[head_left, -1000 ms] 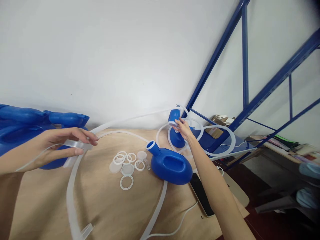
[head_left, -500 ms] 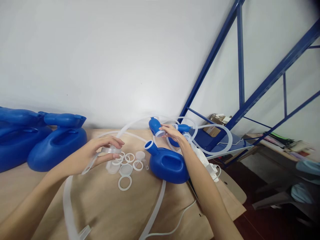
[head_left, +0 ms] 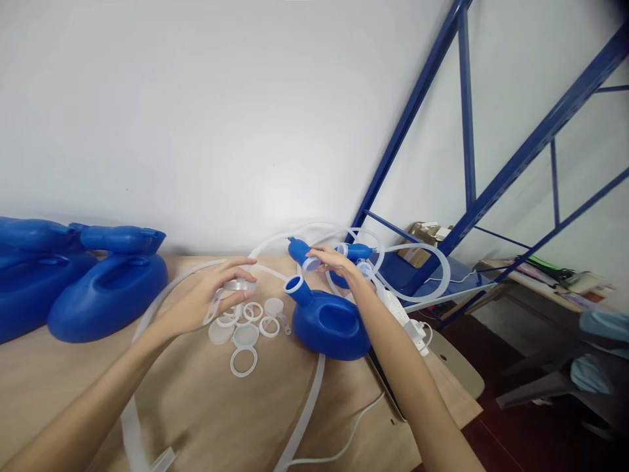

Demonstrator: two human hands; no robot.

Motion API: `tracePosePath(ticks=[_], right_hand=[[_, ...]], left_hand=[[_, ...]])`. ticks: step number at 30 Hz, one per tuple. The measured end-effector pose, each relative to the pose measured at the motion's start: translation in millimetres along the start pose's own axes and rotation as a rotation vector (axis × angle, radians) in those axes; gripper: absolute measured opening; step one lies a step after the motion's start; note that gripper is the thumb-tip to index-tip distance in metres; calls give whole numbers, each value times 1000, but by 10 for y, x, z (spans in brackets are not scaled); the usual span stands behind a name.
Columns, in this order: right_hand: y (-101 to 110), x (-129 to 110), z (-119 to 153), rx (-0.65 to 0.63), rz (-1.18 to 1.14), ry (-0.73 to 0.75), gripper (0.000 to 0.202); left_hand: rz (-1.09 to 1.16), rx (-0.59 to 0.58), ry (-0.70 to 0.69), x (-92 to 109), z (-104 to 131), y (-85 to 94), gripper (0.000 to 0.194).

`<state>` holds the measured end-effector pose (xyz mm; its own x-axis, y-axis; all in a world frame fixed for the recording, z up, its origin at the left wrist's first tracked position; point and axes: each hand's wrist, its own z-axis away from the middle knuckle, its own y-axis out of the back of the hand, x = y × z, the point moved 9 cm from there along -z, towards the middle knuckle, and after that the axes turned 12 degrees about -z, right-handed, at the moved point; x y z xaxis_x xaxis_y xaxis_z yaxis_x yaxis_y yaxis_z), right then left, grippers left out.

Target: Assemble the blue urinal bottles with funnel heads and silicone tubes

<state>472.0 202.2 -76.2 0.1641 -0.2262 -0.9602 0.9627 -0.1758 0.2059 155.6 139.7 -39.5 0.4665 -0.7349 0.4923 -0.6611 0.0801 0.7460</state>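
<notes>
Between the thumb and fingers of my left hand (head_left: 216,295) is a clear plastic cap (head_left: 240,286) with a strap hanging toward the wrist. Below it on the table lie several translucent rings and discs (head_left: 246,335). My right hand (head_left: 330,258) grips a small blue bottle-shaped part (head_left: 297,250) by its white-rimmed end, which tilts down toward me. Just under that hand stands a blue jug (head_left: 331,324), its open neck (head_left: 295,284) pointing up and left.
Several large blue jugs (head_left: 111,288) sit at the left. Clear tubing (head_left: 307,403) loops across the brown tabletop (head_left: 211,419). Another small blue part (head_left: 358,252), a white power strip (head_left: 417,334) and a blue metal rack (head_left: 417,105) are at the right.
My left hand has moved right with the clear cap, toward the blue jug's neck. The small blue part in my right hand has shifted slightly down and left and tipped further.
</notes>
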Motion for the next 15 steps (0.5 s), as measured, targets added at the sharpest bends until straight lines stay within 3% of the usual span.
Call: tracePosePath(ticks=[5,9,11,15], right_hand=[[333,69,-309,100,-91,-71,70],[612,82,-570,223,-100,-92,89],[689,55,-714,267,-111,-78,86],[589,-50,-1047,282,-155,-16,48]], left_hand=[[154,15,45,-62,-552,-232,56],[223,-7,9,-172,-1106,-526,52],[209,-26,-18,-196,-1355,-668,49],[147,-74,-60,-186,-1759,-897,43]])
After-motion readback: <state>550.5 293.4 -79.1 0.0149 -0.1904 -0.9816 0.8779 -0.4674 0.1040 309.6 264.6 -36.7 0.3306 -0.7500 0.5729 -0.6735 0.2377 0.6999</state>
